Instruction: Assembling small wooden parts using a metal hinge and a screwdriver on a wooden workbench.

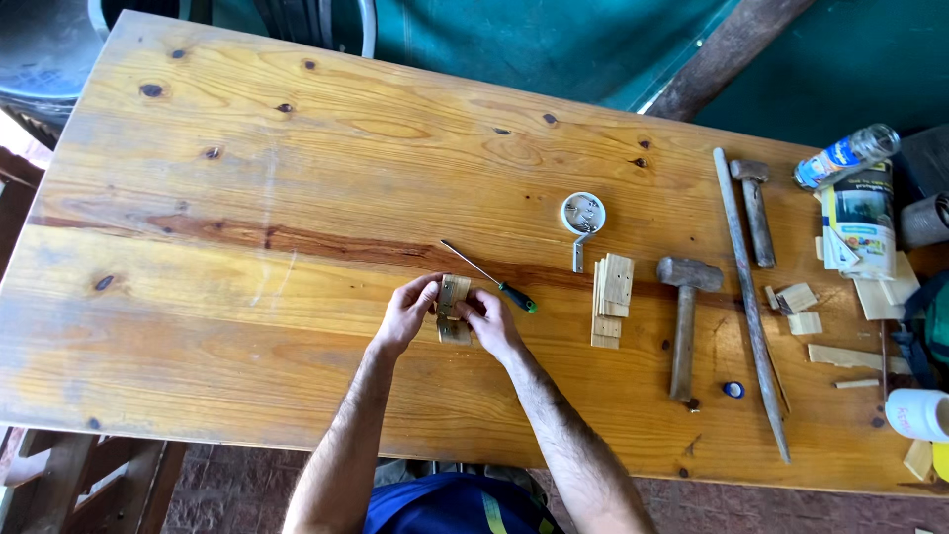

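Note:
Both my hands rest near the middle of the wooden table (247, 198). My left hand (403, 316) and my right hand (491, 323) pinch a small wooden piece (454, 294) between them from either side. A screwdriver (491, 277) with a green and black handle lies just behind my right hand, its shaft pointing up-left. To the right lies a stack of thin wooden slats (611, 297).
A white round container with a metal bracket (581, 218) sits behind the slats. Further right lie a mallet (685, 321), a hammer (756, 208), a long rod (748, 297), wood scraps (801, 307), a plastic bottle (846, 155), a box (860, 222) and a white cup (917, 413).

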